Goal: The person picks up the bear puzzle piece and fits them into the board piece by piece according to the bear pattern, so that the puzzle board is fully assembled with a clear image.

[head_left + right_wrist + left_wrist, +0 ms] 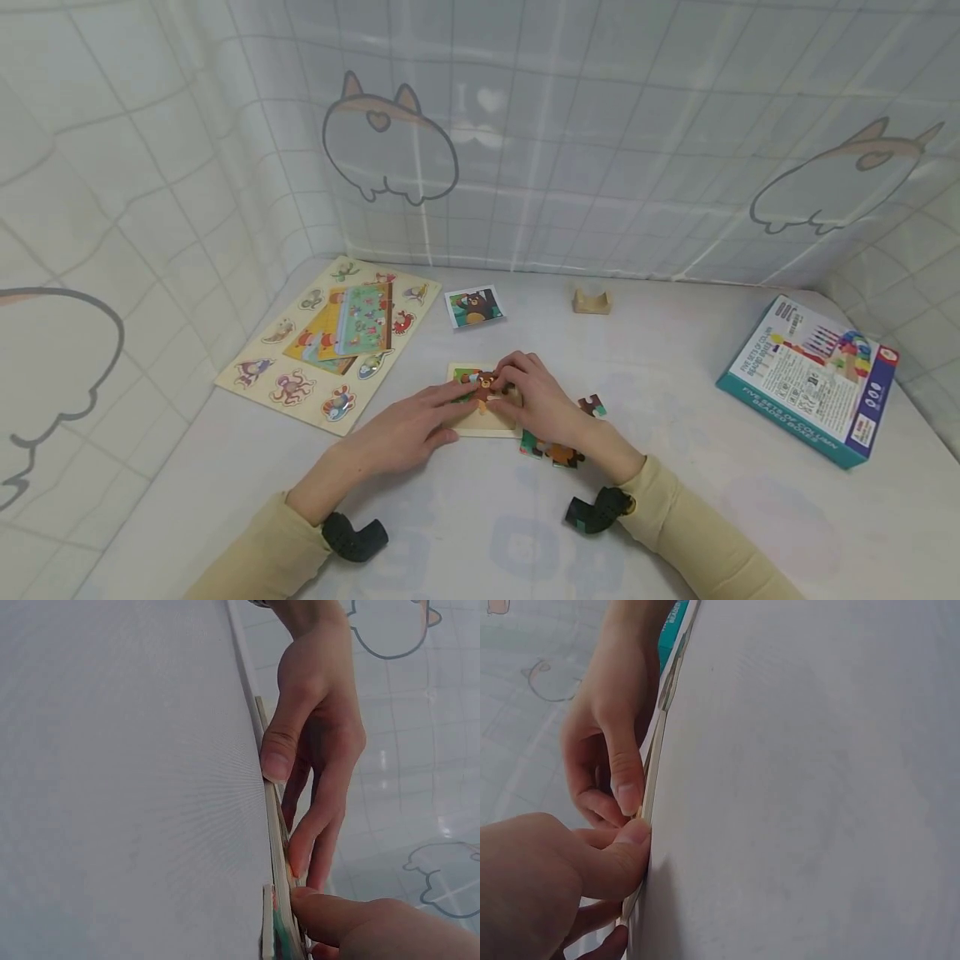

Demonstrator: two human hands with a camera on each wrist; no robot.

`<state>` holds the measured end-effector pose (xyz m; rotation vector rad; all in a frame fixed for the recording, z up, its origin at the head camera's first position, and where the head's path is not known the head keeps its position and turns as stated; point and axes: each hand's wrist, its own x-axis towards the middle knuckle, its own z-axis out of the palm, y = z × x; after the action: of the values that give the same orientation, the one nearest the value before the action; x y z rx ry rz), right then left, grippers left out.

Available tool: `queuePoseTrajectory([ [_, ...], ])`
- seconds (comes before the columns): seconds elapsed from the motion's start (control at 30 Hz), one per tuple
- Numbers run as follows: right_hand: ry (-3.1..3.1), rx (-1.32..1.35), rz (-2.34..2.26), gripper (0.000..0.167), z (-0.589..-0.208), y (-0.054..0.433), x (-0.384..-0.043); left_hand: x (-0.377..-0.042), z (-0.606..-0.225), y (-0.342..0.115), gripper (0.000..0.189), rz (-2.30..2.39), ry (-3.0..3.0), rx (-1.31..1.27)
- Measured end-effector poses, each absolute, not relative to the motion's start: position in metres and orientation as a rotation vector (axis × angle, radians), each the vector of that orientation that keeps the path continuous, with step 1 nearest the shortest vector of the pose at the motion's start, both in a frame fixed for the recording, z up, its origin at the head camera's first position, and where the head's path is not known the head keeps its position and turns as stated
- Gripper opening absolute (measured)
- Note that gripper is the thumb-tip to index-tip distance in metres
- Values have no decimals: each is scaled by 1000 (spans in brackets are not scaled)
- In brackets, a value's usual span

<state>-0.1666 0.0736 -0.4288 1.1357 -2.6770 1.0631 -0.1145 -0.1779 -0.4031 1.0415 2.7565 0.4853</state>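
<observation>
A small wooden jigsaw tray (480,431) lies flat on the table, with puzzle pieces showing a brown bear (486,382) inside it. My left hand (408,425) rests over the tray's left side, fingers fairly straight across the pieces and thumb by the near edge. From the right, my right hand (540,402) bends its fingers and thumb onto a puzzle piece at the bear's right side, mostly hidden under the fingertips. In the left wrist view, the right thumb (628,791) points down at the tray. Loose puzzle pieces (564,455) lie under and beside the right wrist.
A bear picture card (476,307) lies behind the tray. To the left is a sea-animal puzzle board (277,392) with coloured picture boards (366,317) on top. A small wooden holder (592,302) stands at the back, and a beaded-boxes carton (813,375) sits at right.
</observation>
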Motion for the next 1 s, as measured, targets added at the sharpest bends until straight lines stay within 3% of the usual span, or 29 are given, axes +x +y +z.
queuePoseTrajectory([
  [0.43,-2666,1131,1071,12,-429,74,-168,-113,-404,-175,51,473,2766,1068],
  [0.7,-2644,1149,1112,2,-428,78,-170,-114,-406,-174,54,395,2786,1119],
  [1.0,-2644,1129,1088,9,-429,78,-172,-112,-406,-169,54,395,2791,1134],
])
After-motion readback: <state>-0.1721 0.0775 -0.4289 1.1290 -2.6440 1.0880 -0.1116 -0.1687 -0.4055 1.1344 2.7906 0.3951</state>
